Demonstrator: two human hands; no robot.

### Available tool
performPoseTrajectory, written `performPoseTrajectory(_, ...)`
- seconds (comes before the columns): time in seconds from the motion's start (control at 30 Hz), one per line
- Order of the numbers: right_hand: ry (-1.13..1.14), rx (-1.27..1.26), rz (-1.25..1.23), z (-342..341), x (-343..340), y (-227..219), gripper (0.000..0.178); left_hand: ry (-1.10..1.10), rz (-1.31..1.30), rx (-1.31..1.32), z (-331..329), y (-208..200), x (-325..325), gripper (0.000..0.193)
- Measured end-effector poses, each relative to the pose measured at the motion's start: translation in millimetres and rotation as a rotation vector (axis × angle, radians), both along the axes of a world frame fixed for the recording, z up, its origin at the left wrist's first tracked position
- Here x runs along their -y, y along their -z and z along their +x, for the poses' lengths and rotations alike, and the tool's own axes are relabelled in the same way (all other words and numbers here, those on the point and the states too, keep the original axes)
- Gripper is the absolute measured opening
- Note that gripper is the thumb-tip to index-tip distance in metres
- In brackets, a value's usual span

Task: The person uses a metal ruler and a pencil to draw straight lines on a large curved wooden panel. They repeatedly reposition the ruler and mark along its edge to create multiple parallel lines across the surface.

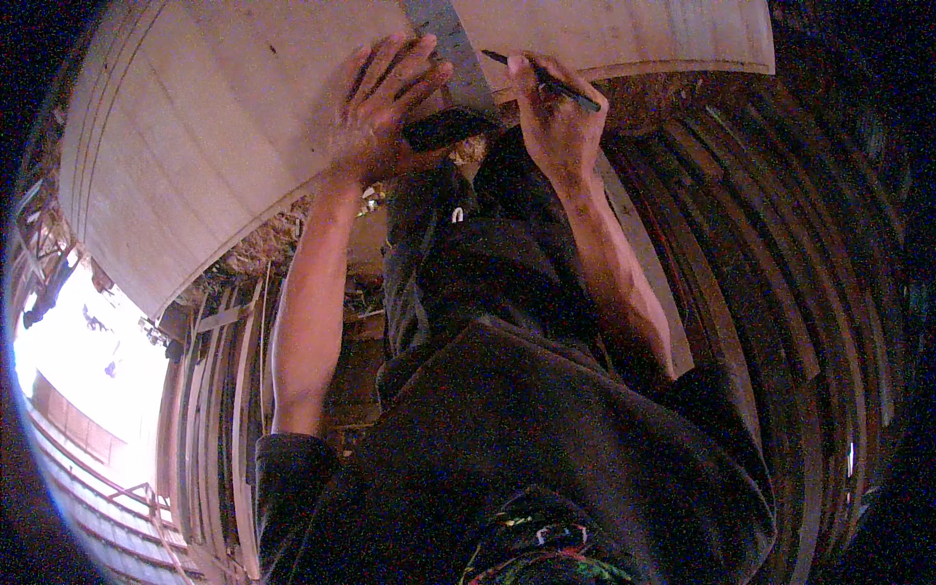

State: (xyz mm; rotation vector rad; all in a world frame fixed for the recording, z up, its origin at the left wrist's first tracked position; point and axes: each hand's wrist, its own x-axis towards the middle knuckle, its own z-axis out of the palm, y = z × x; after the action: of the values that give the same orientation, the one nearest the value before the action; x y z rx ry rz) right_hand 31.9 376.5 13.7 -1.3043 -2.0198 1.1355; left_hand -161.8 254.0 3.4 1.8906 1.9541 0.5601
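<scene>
A wide pale board (244,127) lies in front of me. Across it runs a grey metal strip (453,49) with small dark marks, and a black handle-like piece (448,128) sits at its near end; together they look like a try square. My left hand (385,107) rests on the board with fingers spread, fingertips at the strip's left edge and thumb by the black piece. My right hand (564,117) pinches a slim black pen (575,95). The pen's tip points at the strip's right edge; whether it touches the board I cannot tell.
Rows of long wooden slats (760,224) stretch away on the right. Wood shavings and debris (249,249) lie below the board's near edge. More upright planks (210,419) stand at the lower left, beside a bright opening (93,341). My dark-clothed legs (429,234) are under the hands.
</scene>
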Motion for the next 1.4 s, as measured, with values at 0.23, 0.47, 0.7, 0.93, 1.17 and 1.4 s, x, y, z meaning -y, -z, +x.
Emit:
performPoseTrajectory(0.23,-0.240,0.169,0.251,7.0,-5.5,0.3,0.021,0.007,0.040,0.027,-4.3,5.0,3.1,0.093)
performPoseTrajectory(0.47,-0.152,0.057,0.331,-5.8,-9.3,7.8,0.022,0.002,0.105,0.055,-7.9,4.7,4.7,0.090)
performPoseTrajectory(0.7,-0.234,0.149,0.258,1.0,-2.8,11.1,0.023,0.015,0.100,0.007,-11.4,15.7,7.2,0.083)
performPoseTrajectory(0.93,0.036,0.326,-0.107,55.0,11.7,0.6,0.031,-0.002,0.123,0.006,5.3,20.3,-6.5,0.085)
performPoseTrajectory(1.17,0.364,0.087,-0.276,113.0,45.9,19.5,0.041,0.007,0.085,-0.080,30.9,28.1,-37.0,0.087)
performPoseTrajectory(1.4,0.308,0.120,-0.345,140.3,13.6,17.4,0.040,-0.236,-0.145,-0.075,96.2,1.8,-18.2,0.060)
